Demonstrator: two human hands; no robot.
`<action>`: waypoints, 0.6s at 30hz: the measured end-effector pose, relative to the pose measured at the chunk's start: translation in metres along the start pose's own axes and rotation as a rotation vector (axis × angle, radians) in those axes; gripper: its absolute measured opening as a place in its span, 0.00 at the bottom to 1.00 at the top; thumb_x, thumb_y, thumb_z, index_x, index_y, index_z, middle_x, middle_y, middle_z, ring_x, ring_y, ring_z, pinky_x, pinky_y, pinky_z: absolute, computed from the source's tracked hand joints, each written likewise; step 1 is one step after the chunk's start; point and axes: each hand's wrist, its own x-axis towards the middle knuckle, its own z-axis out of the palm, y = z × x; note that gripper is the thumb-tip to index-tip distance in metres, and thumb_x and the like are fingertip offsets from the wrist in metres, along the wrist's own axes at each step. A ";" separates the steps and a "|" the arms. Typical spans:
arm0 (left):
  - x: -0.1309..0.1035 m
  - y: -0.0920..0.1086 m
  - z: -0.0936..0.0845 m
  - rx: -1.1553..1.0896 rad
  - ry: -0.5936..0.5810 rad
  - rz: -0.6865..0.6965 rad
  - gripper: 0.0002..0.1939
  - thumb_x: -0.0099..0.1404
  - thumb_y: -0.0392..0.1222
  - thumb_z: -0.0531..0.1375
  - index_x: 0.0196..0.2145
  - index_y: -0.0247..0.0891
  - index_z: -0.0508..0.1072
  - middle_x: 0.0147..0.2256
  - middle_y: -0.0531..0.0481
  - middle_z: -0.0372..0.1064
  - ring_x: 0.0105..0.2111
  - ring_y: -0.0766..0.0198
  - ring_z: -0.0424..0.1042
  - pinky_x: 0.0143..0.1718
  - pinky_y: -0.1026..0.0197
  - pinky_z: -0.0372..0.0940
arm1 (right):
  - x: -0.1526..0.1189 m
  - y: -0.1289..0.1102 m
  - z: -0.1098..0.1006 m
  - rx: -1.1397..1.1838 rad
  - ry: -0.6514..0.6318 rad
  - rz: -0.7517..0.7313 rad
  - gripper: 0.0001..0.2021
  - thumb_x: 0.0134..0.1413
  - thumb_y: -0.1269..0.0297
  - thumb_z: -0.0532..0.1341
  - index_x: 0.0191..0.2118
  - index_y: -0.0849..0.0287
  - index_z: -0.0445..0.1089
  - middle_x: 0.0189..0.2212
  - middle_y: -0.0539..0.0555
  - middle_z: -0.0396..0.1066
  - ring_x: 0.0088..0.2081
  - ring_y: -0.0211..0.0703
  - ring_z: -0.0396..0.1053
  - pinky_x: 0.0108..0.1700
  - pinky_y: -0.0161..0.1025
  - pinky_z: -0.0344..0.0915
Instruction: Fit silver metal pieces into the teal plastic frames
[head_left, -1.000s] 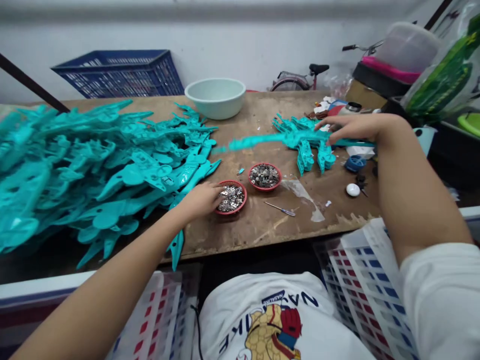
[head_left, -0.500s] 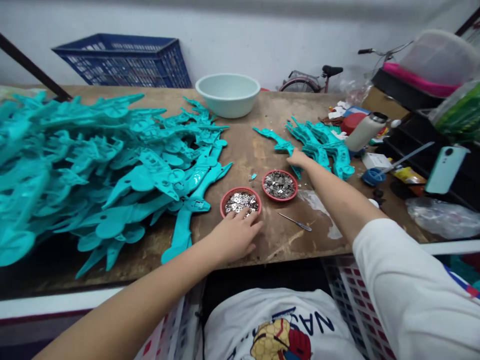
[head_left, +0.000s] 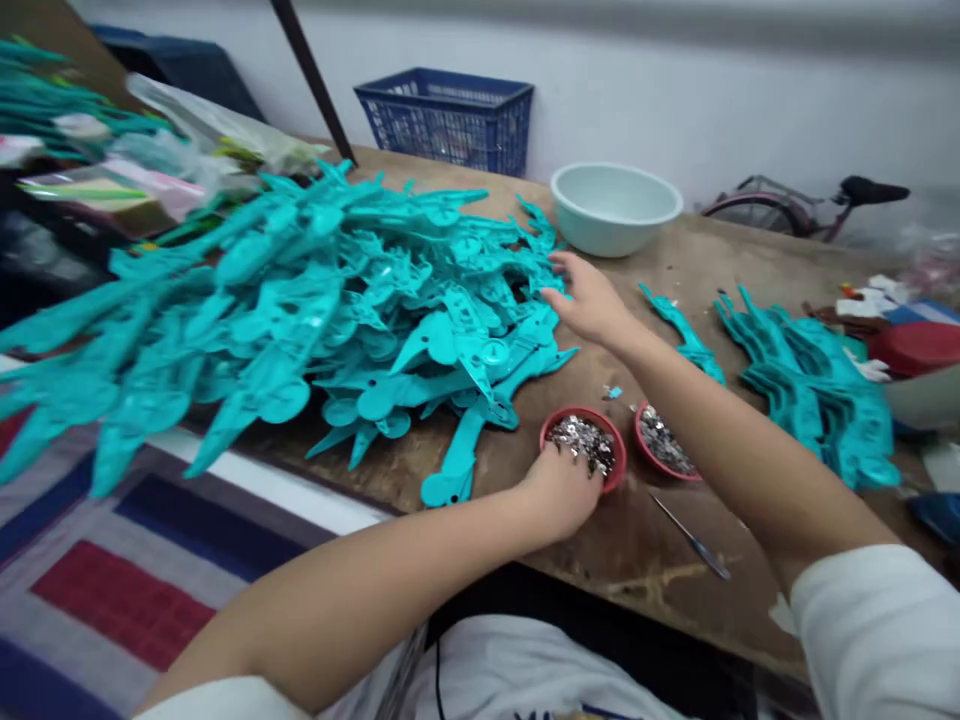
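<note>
A large heap of turquoise plastic parts [head_left: 360, 290] covers the left of the table. My right hand [head_left: 589, 295] is at the heap's right edge, fingers apart, with nothing in them. My left hand [head_left: 566, 490] reaches into a red basket of small metal pieces [head_left: 581, 440]; its fingertips are hidden among the pieces. Beside it, a second red basket [head_left: 664, 445] of metal pieces is partly covered by my right forearm. One turquoise part [head_left: 686, 330] lies beyond that forearm, left of a stacked group of turquoise parts [head_left: 814, 385].
A pale green basin [head_left: 616, 210] stands at the table's back, with a blue crate [head_left: 450, 120] to its left. A thin metal tool [head_left: 690, 538] lies near the front edge. Bags and boxes crowd the far left, and a red item [head_left: 919, 348] sits at the right.
The view has turned left. My right hand has left the turquoise part on the right and moved to the heap. My left fingers have gone deeper into the metal pieces.
</note>
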 end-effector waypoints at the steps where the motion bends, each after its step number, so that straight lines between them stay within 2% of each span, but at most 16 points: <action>1: 0.002 -0.001 -0.001 0.000 0.023 0.002 0.28 0.86 0.39 0.55 0.77 0.32 0.74 0.73 0.26 0.74 0.69 0.28 0.76 0.64 0.31 0.75 | 0.030 -0.022 0.007 -0.025 0.055 -0.117 0.30 0.78 0.60 0.65 0.79 0.58 0.68 0.75 0.65 0.72 0.74 0.67 0.70 0.79 0.64 0.67; 3: 0.005 -0.005 -0.003 0.000 0.071 0.028 0.27 0.87 0.37 0.52 0.75 0.34 0.76 0.72 0.29 0.75 0.70 0.33 0.77 0.63 0.33 0.76 | 0.090 -0.062 0.019 -0.078 0.115 -0.229 0.28 0.81 0.59 0.63 0.79 0.55 0.69 0.76 0.63 0.70 0.79 0.70 0.64 0.83 0.70 0.59; 5: 0.009 -0.010 -0.003 0.016 0.156 0.081 0.26 0.88 0.38 0.50 0.73 0.36 0.79 0.72 0.32 0.75 0.70 0.38 0.76 0.61 0.37 0.77 | 0.141 -0.093 0.026 -0.131 0.084 -0.209 0.29 0.82 0.58 0.64 0.81 0.58 0.67 0.78 0.64 0.68 0.80 0.72 0.61 0.84 0.72 0.56; 8: 0.014 -0.017 0.005 0.082 0.361 0.160 0.24 0.89 0.41 0.51 0.65 0.36 0.85 0.67 0.34 0.80 0.67 0.39 0.78 0.56 0.40 0.78 | 0.185 -0.122 0.033 -0.222 -0.134 -0.142 0.42 0.75 0.54 0.74 0.84 0.65 0.63 0.79 0.70 0.66 0.79 0.74 0.63 0.81 0.67 0.61; 9: 0.016 -0.018 0.010 0.110 0.429 0.170 0.23 0.89 0.42 0.52 0.62 0.36 0.86 0.66 0.34 0.81 0.66 0.39 0.79 0.54 0.40 0.78 | 0.191 -0.128 0.034 -0.243 -0.215 -0.138 0.43 0.72 0.54 0.77 0.82 0.65 0.65 0.77 0.70 0.69 0.76 0.73 0.67 0.79 0.64 0.66; 11: 0.019 -0.020 0.018 0.156 0.525 0.166 0.22 0.89 0.43 0.53 0.60 0.39 0.87 0.64 0.36 0.82 0.67 0.37 0.79 0.52 0.41 0.78 | 0.194 -0.134 0.033 -0.289 -0.298 -0.153 0.35 0.69 0.56 0.78 0.75 0.62 0.74 0.70 0.67 0.77 0.69 0.71 0.75 0.73 0.58 0.73; 13: 0.021 -0.023 0.023 0.188 0.577 0.164 0.21 0.89 0.44 0.54 0.61 0.43 0.88 0.64 0.38 0.83 0.68 0.36 0.79 0.52 0.40 0.79 | 0.191 -0.137 0.030 -0.371 -0.248 -0.179 0.27 0.69 0.55 0.76 0.68 0.60 0.80 0.65 0.67 0.80 0.66 0.73 0.76 0.69 0.59 0.74; 14: 0.022 -0.024 0.024 0.197 0.593 0.174 0.21 0.89 0.44 0.54 0.62 0.44 0.88 0.64 0.39 0.83 0.68 0.36 0.79 0.52 0.40 0.79 | 0.189 -0.137 0.027 -0.426 -0.199 -0.194 0.26 0.70 0.54 0.74 0.66 0.61 0.80 0.65 0.69 0.79 0.66 0.75 0.75 0.69 0.60 0.72; 18: 0.017 -0.031 0.014 0.227 0.648 0.215 0.21 0.87 0.41 0.56 0.60 0.49 0.89 0.63 0.42 0.85 0.66 0.40 0.81 0.53 0.40 0.80 | 0.181 -0.131 0.009 -0.570 -0.037 -0.212 0.33 0.70 0.50 0.72 0.70 0.66 0.74 0.65 0.75 0.75 0.65 0.78 0.72 0.69 0.61 0.67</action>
